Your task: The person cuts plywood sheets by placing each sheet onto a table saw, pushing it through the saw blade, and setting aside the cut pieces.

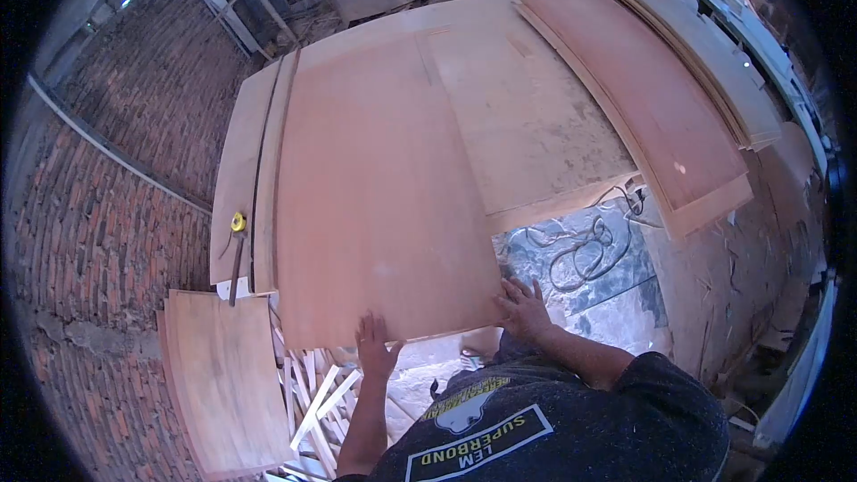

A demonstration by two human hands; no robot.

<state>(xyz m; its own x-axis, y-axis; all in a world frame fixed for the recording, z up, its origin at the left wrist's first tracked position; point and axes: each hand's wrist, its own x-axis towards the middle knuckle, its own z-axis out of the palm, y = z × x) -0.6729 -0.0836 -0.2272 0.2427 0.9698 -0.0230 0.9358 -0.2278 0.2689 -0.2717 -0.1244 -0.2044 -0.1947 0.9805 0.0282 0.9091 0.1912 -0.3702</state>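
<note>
A large reddish-brown plywood sheet (379, 178) lies lengthwise on the work table, its near end toward me. My left hand (377, 350) rests at the near edge, its fingers stretched flat on the sheet's upper face. At the near right corner, my right hand (525, 311) touches the side edge with its fingers spread. Whether either thumb goes under the sheet is hard to make out. Left of the sheet, a yellow tape measure (238, 221) sits on a paler board (239, 178), close to a dark narrow bar (236, 272).
More plywood sheets (643, 98) are stacked on the right of the table. A coiled cable (585, 254) lies below the table's near side. Loose wood strips (317, 406) and a leaning board (228, 375) are at lower left, by a brick wall (107, 205).
</note>
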